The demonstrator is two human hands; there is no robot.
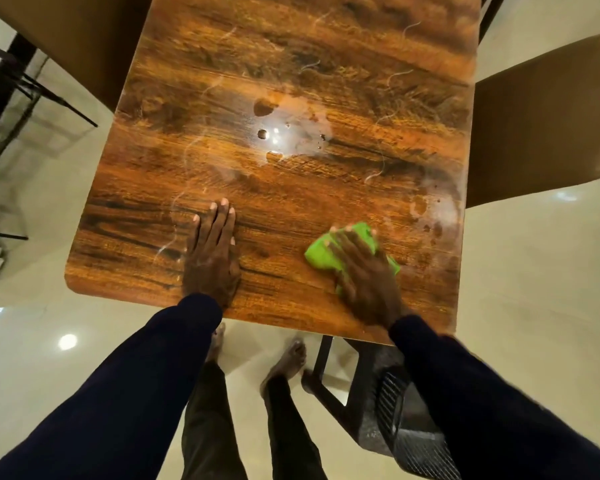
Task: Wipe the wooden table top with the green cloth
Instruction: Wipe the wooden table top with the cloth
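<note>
You will find no word, number, brand or sign to read anywhere in this view. The wooden table top (291,64) shows only its grain, and the green cloth (321,255) is plain, without label or print.

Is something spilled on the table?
Yes. A shiny wet puddle with droplets sits in the middle of the table top, and a smaller wet smear lies by the right edge, just beyond the green cloth under the right hand. Neither is wiped yet.
</note>
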